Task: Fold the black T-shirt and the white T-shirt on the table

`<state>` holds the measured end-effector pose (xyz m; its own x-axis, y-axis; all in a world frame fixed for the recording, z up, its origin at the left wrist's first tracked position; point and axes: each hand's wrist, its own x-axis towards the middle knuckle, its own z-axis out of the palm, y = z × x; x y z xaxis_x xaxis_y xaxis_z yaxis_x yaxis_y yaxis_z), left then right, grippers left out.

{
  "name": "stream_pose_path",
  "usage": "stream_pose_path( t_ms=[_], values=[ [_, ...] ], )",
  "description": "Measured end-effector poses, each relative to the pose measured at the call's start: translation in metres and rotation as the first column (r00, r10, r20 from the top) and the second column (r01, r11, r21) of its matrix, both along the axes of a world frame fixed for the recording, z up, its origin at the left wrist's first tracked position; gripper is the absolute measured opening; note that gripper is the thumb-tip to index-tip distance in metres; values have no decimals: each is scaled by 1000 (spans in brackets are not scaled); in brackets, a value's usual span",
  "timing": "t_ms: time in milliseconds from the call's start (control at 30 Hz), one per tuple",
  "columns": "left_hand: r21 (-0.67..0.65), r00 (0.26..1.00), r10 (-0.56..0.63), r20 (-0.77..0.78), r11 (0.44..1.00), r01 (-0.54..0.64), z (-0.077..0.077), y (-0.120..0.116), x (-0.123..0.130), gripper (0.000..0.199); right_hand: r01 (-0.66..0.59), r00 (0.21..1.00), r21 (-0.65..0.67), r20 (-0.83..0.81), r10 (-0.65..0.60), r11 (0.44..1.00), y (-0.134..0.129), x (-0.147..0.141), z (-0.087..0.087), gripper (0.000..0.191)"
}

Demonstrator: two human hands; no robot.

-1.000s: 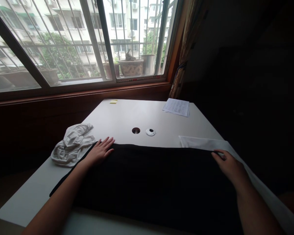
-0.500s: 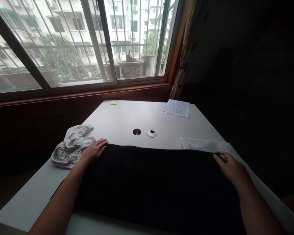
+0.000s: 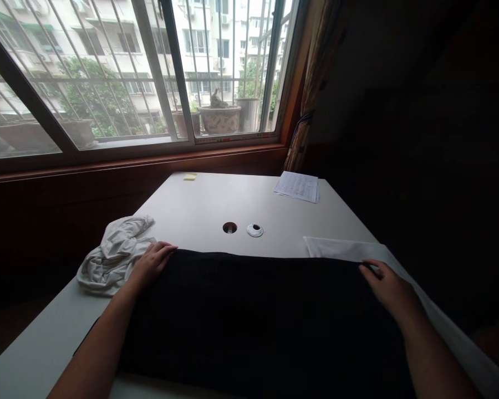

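A wide piece of black cloth [image 3: 258,316] lies spread over the near part of the white table [image 3: 199,213], its far edge running almost straight between my hands. At its far left corner, my left hand [image 3: 152,263] has its fingers closed on the edge. My right hand [image 3: 388,285] pinches the far right corner between thumb and fingers. Whether the cloth is a garment cannot be told, as its dark surface shows no detail. Beyond my left hand sits a crumpled pale grey cloth [image 3: 114,257]. A flat white cloth [image 3: 341,247] shows past the black one, near my right hand.
Papers [image 3: 297,186] rest at the table's far right, and a yellow sticky note [image 3: 190,177] at its far left. Mid-table there is a round cable hole [image 3: 229,228] with a white ring cover [image 3: 255,230] beside it. Behind stand a barred window [image 3: 228,72] and a tied curtain [image 3: 301,130].
My left hand has gone from lying flatter on the cloth's corner to gripping its edge. My right hand keeps its pinch. The whole view has shifted slightly.
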<state>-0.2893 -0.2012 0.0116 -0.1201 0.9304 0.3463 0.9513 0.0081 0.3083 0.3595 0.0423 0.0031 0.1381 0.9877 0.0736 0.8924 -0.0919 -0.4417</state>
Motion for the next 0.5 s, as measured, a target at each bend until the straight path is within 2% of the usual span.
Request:
stream_pose_path(
  t_ms=[267,500],
  values=[
    [-35,999,28,32,999,-27,6,-2,4,37,-7,1000,-13,17,8,1000,0,2,-1,56],
    [-36,999,25,40,999,-24,3,-2,2,39,-33,999,1,6,33,999,1,4,-6,56]
  ],
)
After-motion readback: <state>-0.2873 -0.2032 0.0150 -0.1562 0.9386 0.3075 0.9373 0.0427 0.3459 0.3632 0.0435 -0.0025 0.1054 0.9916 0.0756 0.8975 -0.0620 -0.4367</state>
